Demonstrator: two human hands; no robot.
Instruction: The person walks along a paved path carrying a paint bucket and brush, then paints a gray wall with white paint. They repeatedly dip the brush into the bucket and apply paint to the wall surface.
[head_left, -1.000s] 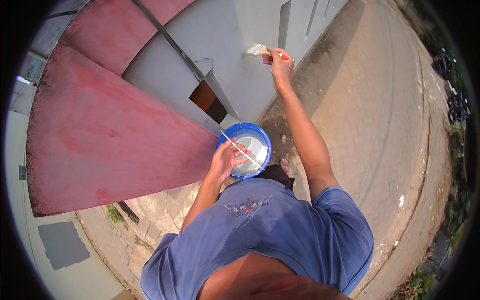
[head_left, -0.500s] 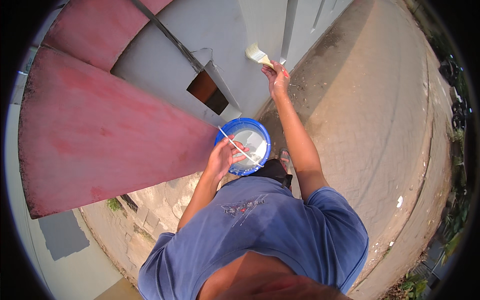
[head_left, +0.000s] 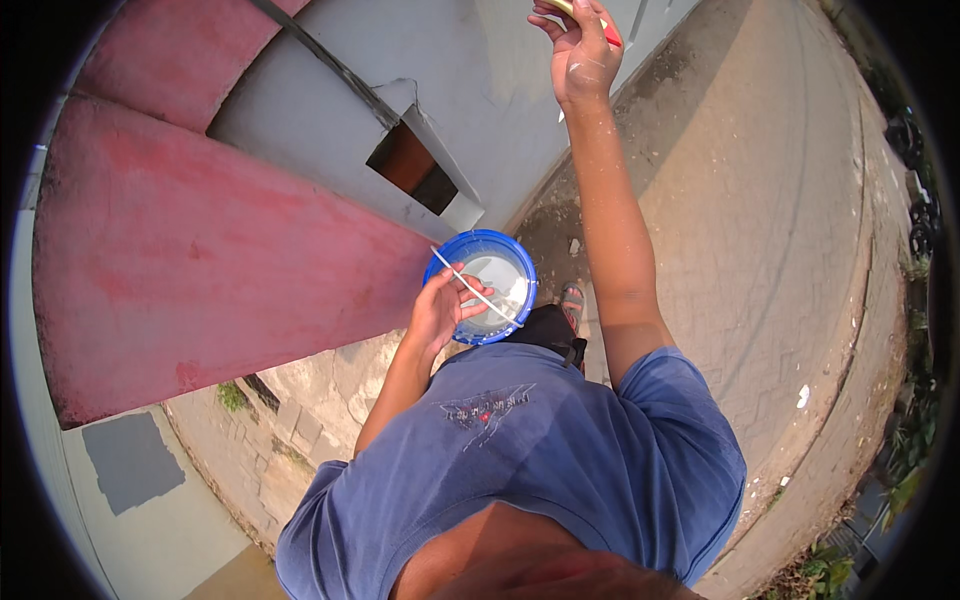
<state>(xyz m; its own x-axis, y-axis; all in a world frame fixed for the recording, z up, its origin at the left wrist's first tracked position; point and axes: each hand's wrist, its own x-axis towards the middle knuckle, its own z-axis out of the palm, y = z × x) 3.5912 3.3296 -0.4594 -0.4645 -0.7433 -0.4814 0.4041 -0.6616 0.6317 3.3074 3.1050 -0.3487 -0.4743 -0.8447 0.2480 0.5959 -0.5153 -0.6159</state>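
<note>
My left hand [head_left: 436, 310] is closed around the thin white handle [head_left: 500, 309] of a blue bucket [head_left: 529, 262], holding it in front of my waist. Whitish paint [head_left: 512, 284] lies inside the bucket. My right arm reaches far up along the wall, and my right hand [head_left: 586, 62] grips a paintbrush [head_left: 612, 37] by its pale handle with a red end. The brush's bristles are beyond the upper edge of the view. White paint specks mark my right hand and forearm.
A pale grey wall [head_left: 465, 75] rises ahead, with a rectangular opening [head_left: 411, 168] low in it. To the left, a large pink-red slab [head_left: 230, 285] juts out close to the bucket. Paved ground [head_left: 760, 260] stretches along the right, and plants line its far edge.
My right hand has moved upward and slightly right with the paintbrush, taking the bristles out of view. My left hand and the bucket have stayed nearly in place.
</note>
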